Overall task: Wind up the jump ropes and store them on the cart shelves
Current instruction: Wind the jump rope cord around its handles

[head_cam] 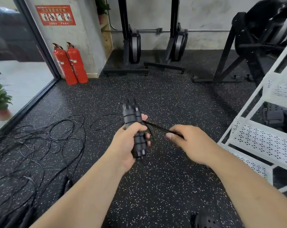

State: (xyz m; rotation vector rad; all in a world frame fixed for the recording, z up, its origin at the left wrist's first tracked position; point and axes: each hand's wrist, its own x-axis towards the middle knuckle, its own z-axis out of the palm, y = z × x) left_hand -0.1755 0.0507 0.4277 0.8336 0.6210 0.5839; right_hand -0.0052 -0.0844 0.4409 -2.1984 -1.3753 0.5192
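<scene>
We wind the cord onto the handles at frame centre.
Our left hand clamps both handles and our right hand pinches the cord taut; easing off could let wraps slip, or slack snag the lower-left pile.

Tangled ropes left, cart right, floor between.

We reach both bare forearms out ahead, angled inward, our left grip curled with fingers and thumb round the upright jump rope handles, our right grip near it, knuckles up, pinching the taut rope between thumb and forefinger.
</scene>
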